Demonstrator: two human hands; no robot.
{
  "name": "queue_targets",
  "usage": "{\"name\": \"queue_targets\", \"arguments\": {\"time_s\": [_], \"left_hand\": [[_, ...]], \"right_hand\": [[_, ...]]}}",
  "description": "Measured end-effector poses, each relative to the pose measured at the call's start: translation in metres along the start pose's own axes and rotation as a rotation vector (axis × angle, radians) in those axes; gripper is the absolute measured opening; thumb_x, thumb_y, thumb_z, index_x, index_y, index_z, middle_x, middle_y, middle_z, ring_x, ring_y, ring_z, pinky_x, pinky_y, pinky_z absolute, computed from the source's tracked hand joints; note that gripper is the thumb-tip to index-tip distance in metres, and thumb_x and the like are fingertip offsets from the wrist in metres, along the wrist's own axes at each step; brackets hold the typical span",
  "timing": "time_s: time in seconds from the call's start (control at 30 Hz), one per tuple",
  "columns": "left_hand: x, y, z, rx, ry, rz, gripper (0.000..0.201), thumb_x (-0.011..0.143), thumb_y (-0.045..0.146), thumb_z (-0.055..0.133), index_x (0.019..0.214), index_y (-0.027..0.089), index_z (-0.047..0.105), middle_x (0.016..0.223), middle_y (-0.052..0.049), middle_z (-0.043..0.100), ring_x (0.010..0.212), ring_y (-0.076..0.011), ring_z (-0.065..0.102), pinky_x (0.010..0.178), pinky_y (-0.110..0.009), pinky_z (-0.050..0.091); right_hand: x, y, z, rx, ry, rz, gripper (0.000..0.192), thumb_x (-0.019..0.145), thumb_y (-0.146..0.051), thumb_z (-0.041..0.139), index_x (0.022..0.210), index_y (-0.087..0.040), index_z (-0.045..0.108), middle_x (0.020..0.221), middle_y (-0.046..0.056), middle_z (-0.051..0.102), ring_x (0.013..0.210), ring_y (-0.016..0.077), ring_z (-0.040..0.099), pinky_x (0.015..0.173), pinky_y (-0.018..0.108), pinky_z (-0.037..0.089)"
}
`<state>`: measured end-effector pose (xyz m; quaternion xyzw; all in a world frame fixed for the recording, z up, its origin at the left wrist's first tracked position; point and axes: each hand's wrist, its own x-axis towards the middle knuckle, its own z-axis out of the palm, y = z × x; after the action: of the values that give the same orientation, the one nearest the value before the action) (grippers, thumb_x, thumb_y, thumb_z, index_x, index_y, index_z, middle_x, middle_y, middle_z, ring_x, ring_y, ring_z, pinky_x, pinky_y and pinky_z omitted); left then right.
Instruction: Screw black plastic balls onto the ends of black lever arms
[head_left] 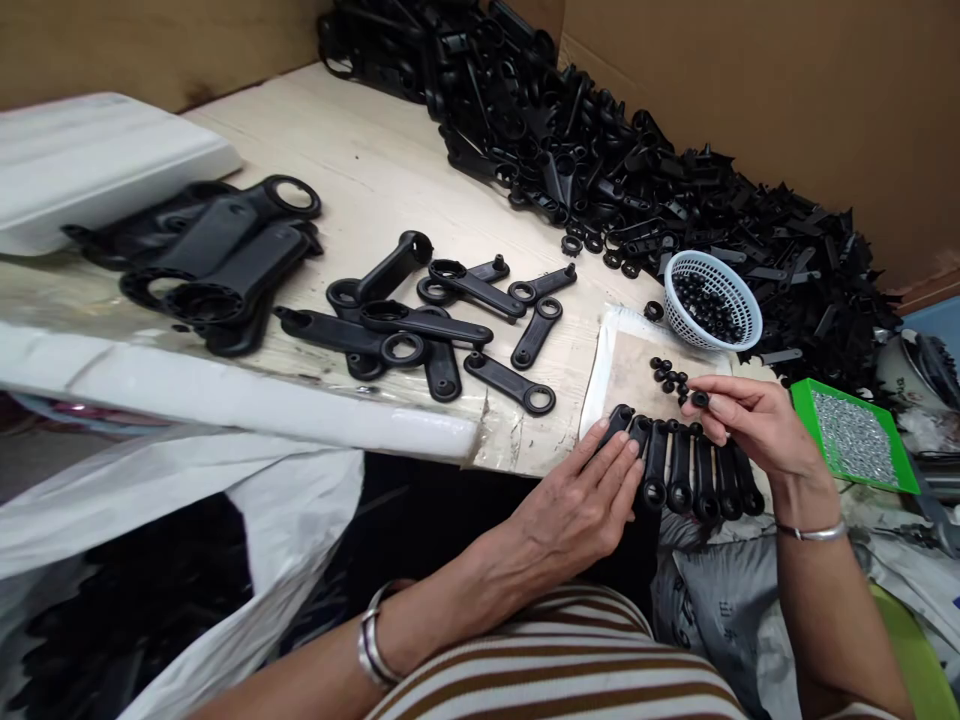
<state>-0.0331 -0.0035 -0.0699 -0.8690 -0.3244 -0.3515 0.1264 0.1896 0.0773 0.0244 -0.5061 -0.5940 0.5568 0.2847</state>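
Head cam: left hand [592, 495] is lying flat with fingers spread, steadying the row of black levers [690, 470] at the desk [360, 170] edge, while the right hand [750, 420] is pinching a small black cap [699, 399] above them. One nudge and I reckon those levers are sliding off.

**Workstation surroundings: bench, enclosure, lighting**

A pale wooden worktable [360, 160] serves as the bench; its surface is scuffed and stained near the front edge. Brown cardboard panels [787, 90] enclose it at the rear and right. Lighting is even, without hard shadows. Below the front edge the area is dark; the floor cannot be made out.
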Motion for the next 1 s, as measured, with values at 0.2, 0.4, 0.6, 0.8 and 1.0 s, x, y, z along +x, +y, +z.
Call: {"name": "queue_targets", "arguments": {"time_s": [0.2,0.4,0.6,0.8,1.0], "left_hand": [[0.001,0.000,-0.002,-0.004,-0.016,-0.015,0.025,0.093,0.022,0.058,0.108,0.003,0.065,0.115,-0.018,0.070,0.111,-0.0278,0.067,0.102,-0.045,0.050],[0.004,0.001,-0.005,0.005,-0.025,-0.010,0.025,0.093,0.020,0.057,0.109,0.002,0.064,0.115,-0.018,0.070,0.110,-0.0274,0.067,0.101,-0.042,0.051],[0.003,0.001,-0.004,0.013,-0.014,-0.015,0.024,0.091,0.016,0.057,0.108,0.002,0.065,0.115,-0.017,0.070,0.111,-0.0277,0.067,0.099,-0.040,0.053],[0.002,0.001,-0.005,0.004,-0.043,-0.008,0.025,0.089,0.013,0.057,0.110,0.001,0.064,0.116,-0.018,0.069,0.113,-0.0284,0.066,0.100,-0.042,0.052],[0.003,0.001,-0.007,-0.019,-0.051,-0.011,0.026,0.090,0.014,0.059,0.112,0.000,0.063,0.117,-0.019,0.069,0.113,-0.0284,0.066,0.101,-0.042,0.051]], "right_hand": [[-0.014,-0.005,0.007,-0.200,0.018,-0.072,0.027,0.084,-0.036,0.070,0.108,-0.024,0.073,0.087,0.005,0.073,0.057,0.0102,0.055,0.056,0.028,0.049],[-0.022,-0.013,0.030,-0.821,0.050,-0.511,0.022,0.089,-0.020,0.062,0.108,-0.023,0.071,0.100,0.006,0.073,0.093,0.0192,0.062,0.086,0.038,0.051],[-0.016,-0.006,0.043,-1.161,0.068,-0.645,0.023,0.091,-0.017,0.057,0.112,-0.017,0.065,0.095,0.009,0.072,0.095,0.0225,0.053,0.086,0.041,0.049],[-0.012,-0.001,0.046,-1.270,0.085,-0.635,0.016,0.091,-0.020,0.057,0.104,-0.020,0.067,0.096,0.008,0.072,0.099,0.0251,0.053,0.086,0.043,0.047],[-0.010,0.003,0.045,-1.302,0.115,-0.690,0.014,0.090,-0.020,0.060,0.102,-0.018,0.066,0.095,0.007,0.073,0.097,0.0247,0.055,0.086,0.041,0.047]]}}
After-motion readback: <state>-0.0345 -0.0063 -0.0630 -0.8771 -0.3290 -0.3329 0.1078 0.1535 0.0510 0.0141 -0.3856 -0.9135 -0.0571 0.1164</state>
